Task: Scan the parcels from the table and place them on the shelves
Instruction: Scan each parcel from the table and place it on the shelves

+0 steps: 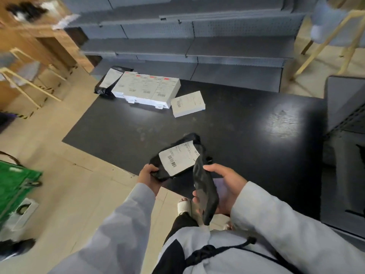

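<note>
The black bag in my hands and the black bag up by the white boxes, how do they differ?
The near black bag is gripped at its edge by the left hand, its label facing up with the barcode plain; the far black bag lies on the table, touched by no hand, against the white boxes, its label too blurred to read. The phone in the right hand sits beside the near one only. Both are black bags with white labels.

You stood in a parcel sorting or stockroom space: grey metal pegboard shelves (197, 46) behind a black counter (237, 125), labelled white boxes (146, 89) stacked there, a green crate (13, 186) on the tiled floor (79, 194).
</note>
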